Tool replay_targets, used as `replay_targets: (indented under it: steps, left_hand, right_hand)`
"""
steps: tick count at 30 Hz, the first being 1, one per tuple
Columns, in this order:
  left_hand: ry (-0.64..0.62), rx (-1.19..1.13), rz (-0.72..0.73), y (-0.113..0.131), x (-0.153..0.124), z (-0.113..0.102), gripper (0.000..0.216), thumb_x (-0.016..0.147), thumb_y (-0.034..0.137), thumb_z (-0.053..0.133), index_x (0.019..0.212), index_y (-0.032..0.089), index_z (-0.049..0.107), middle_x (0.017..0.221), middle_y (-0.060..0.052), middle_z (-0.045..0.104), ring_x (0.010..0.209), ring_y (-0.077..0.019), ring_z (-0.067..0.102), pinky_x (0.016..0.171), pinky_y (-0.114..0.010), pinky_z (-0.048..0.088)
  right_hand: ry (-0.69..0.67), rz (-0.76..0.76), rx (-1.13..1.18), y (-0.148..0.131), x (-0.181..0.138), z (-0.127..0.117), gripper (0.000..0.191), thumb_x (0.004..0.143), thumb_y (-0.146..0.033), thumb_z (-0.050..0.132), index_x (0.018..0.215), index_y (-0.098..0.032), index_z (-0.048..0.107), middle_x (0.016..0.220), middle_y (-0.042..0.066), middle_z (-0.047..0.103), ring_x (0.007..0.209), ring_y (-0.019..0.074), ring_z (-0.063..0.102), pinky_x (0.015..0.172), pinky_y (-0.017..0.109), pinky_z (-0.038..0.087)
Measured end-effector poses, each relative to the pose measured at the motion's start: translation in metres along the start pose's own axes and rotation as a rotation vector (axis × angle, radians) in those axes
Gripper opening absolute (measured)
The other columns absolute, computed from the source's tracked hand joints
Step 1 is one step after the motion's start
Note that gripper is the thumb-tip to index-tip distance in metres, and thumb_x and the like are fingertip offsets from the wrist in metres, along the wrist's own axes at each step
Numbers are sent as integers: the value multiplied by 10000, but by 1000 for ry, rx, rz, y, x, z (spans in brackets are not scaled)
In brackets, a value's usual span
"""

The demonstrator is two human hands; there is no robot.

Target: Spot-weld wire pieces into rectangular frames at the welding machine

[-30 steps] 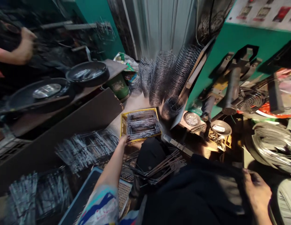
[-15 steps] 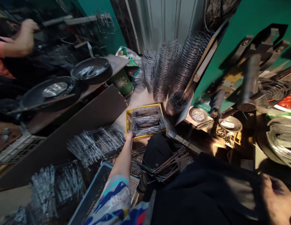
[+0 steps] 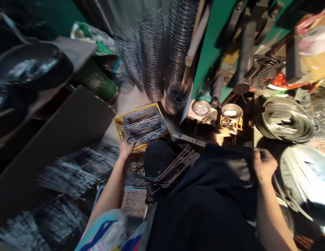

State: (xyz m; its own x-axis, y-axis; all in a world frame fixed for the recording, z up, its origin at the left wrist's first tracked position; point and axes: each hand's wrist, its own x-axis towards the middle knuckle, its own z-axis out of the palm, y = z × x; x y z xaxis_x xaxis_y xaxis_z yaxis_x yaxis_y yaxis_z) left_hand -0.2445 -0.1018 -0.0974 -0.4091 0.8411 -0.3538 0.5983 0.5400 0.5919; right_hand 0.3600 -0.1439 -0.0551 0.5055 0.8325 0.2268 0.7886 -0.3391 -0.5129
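Our left hand [image 3: 127, 148] is clamped on the yellow crate [image 3: 120, 129] at its near left corner. Its wire frames [image 3: 145, 125] look stiff and together probably heavy; we judge the rim [image 3: 136, 111] a good hold. The crate stands beyond our knee [image 3: 159, 158]. Farther right, soft-looking dark cloth [image 3: 227, 158] is pinched by our right hand [image 3: 265, 164].

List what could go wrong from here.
The left hand, at the yellow crate's near left corner, might get scratched by the wire frames packed inside. The dark cloth pinched in the right hand could snag on the bent wires just to its left. The tall wire stack beyond the crate might topple if knocked.
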Motion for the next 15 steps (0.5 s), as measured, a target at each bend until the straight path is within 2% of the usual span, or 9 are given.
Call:
replay_targets:
  steps: [2, 4, 5, 6, 8, 10, 12, 15]
  left_hand:
    - [-145, -11, 122, 13, -31, -5, 431, 876, 552, 548, 838, 141, 672, 810, -58, 679, 815, -232, 632, 757, -314, 481]
    - [-430, 43, 392, 25, -73, -7, 451, 914, 575, 480, 773, 174, 633, 735, -22, 633, 744, -200, 595, 688, -282, 448]
    - [-547, 121, 489, 29, -95, -5, 420, 922, 555, 489, 792, 184, 637, 744, -17, 631, 740, -194, 591, 687, -278, 437]
    - [-612, 205, 564, 32, -115, -1, 376, 921, 531, 508, 826, 193, 644, 776, -20, 640, 750, -193, 596, 699, -281, 432]
    - [-580, 374, 645, 37, -148, 11, 298, 939, 450, 488, 854, 199, 625, 864, -47, 637, 800, -203, 600, 725, -294, 428]
    - [-497, 466, 668, 38, -166, 23, 269, 957, 386, 430, 836, 202, 584, 896, -65, 619, 815, -207, 591, 719, -300, 422]
    - [-487, 466, 660, 37, -169, 29, 273, 963, 376, 403, 806, 206, 548, 862, -60, 608, 785, -201, 580, 695, -298, 415]
    - [-532, 428, 613, 36, -160, 28, 308, 945, 440, 437, 769, 207, 532, 794, -47, 598, 745, -201, 564, 675, -300, 405]
  right_hand:
    - [7, 12, 32, 2, 0, -2, 523, 861, -593, 507, 923, -121, 724, 803, 131, 722, 745, 243, 655, 693, 308, 462]
    - [17, 31, 61, 4, 1, -3, 528, 867, -609, 511, 902, -124, 716, 778, 116, 708, 728, 233, 637, 692, 310, 459]
    - [22, 38, 78, 5, 1, -4, 526, 868, -613, 513, 890, -127, 713, 768, 110, 703, 721, 230, 631, 692, 311, 459]
    - [26, 43, 96, 6, 2, -4, 519, 869, -614, 519, 878, -131, 709, 759, 105, 698, 716, 228, 626, 691, 313, 459]
    - [31, 47, 131, 6, 1, -5, 495, 871, -602, 533, 861, -137, 703, 750, 96, 693, 707, 224, 620, 688, 311, 460]
    - [28, 46, 162, 5, -1, -6, 474, 873, -590, 545, 860, -142, 700, 746, 86, 689, 695, 217, 613, 680, 304, 459]
    - [25, 40, 194, 6, -4, -8, 459, 875, -581, 553, 868, -146, 699, 747, 74, 685, 681, 206, 605, 680, 299, 460]
    - [34, 37, 247, 12, -9, -12, 434, 883, -568, 558, 854, -156, 689, 725, 54, 670, 645, 187, 589, 678, 290, 458]
